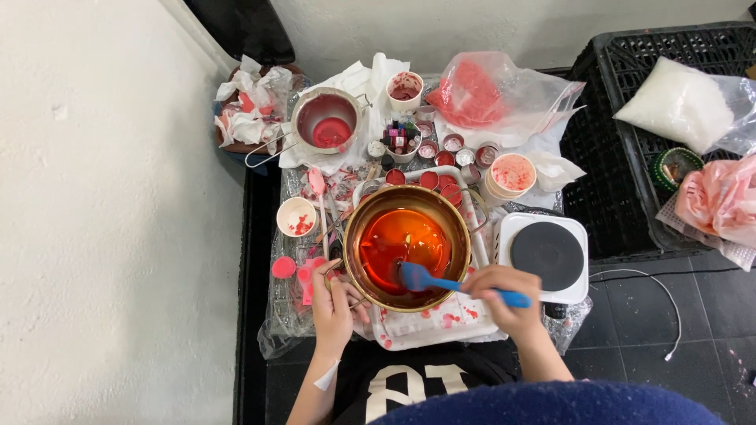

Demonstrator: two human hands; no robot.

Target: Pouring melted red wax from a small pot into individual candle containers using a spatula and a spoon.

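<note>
A metal pot point(356, 236) of orange-red liquid sits in front of me on a stained white tray point(441, 327). My right hand point(504, 297) grips the handle of a blue spatula point(425, 279), whose blade dips into the liquid at the pot's near side. My left hand point(332, 305) holds the pot's wire handle at its near left rim. Both forearms reach in from the bottom edge.
A white hot plate point(548, 255) stands right of the pot. Behind are several small red-filled tins point(441, 161), a second pot point(327, 120), stained paper cups point(297, 216), crumpled tissues point(250, 98) and a plastic bag of red bits point(488, 94). Black crates point(630, 157) stand at right.
</note>
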